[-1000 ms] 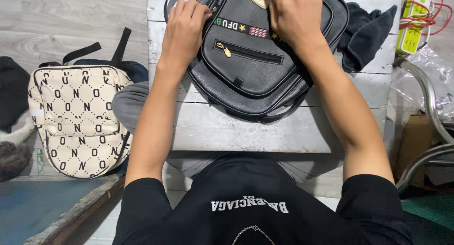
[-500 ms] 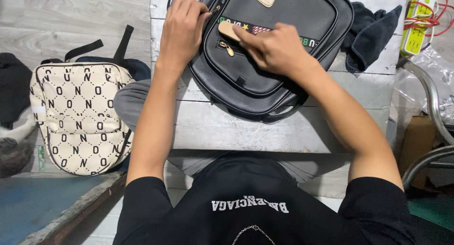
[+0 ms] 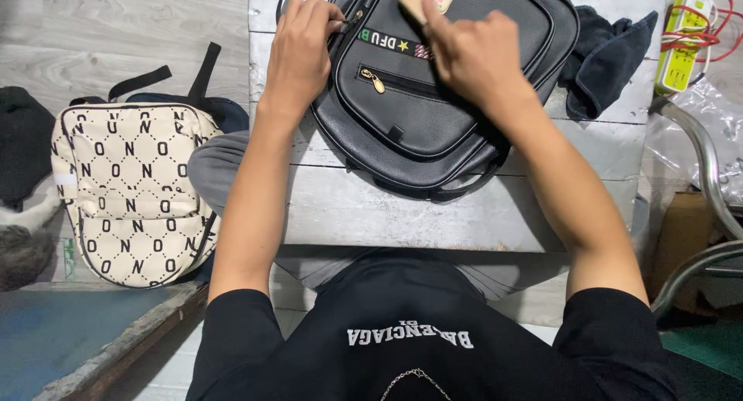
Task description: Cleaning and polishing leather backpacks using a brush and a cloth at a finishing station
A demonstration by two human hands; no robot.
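Black backpack (image 3: 433, 99) lies flat on table (image 3: 371, 215), upper centre of frame, long axis running away from person, top end past upper edge. Left hand (image 3: 302, 53) pinches zipper pull at bag's upper-left rim. Right hand (image 3: 472, 56) closed on tan brush (image 3: 412, 0), pressed to bag front. Both hands touch bag; patterned cream backpack (image 3: 128, 192) at left.

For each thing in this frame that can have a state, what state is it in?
black backpack: lying flat on the white wooden table, front pocket zipped shut
left hand: pinching a zipper pull at the backpack's top edge
right hand: pressed on the backpack's front, over a tan tag
cream patterned backpack: lying on the floor, closed
dark cloth: crumpled on the table
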